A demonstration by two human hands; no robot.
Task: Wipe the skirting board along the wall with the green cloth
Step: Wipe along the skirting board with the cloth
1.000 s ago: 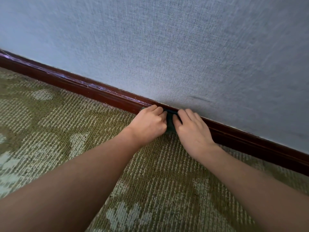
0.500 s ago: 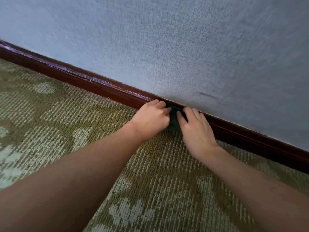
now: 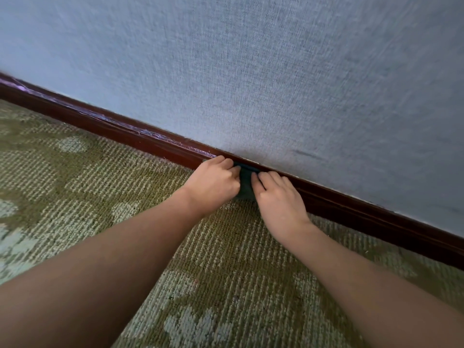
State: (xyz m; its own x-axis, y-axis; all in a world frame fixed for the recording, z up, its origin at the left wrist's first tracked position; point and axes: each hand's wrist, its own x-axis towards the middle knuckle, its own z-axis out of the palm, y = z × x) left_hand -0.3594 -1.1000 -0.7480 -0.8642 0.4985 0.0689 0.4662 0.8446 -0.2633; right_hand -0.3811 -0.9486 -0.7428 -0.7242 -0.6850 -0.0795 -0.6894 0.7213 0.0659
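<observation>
**Both hands on the cloth, at the foot of the wall**

Position: my left hand (image 3: 213,182) and right hand (image 3: 278,197) sit close together at the skirting board (image 3: 125,134), slightly right of the scene's centre. The green cloth (image 3: 247,182) shows as a dark, bunched strip in the narrow gap between them.

Cloth: pressed against the face of the dark red-brown board. Its upper edge reaches the board's top lip and its lower end meets the carpet (image 3: 226,272). A small sliver of green also peeks out at the far left of my left knuckles. Most of the cloth is hidden under my hands.

Left grip: fingers curled tight, knuckles up, fingertips tucked over the cloth at the board's top edge. The hand is closed down on the cloth. Thumb not visible.

Right grip: fingers bent and bunched, thumb lying along the cloth's right edge, holding it to the board. Closed around the cloth rather than flat. How much fabric lies under the palm, I cannot tell.

Surroundings: the grey-blue textured wall (image 3: 251,71) rises behind the board and carries a short dark smudge to the right of my hands. The board runs diagonally from far left to near right. The carpet is olive with pale patches.
</observation>
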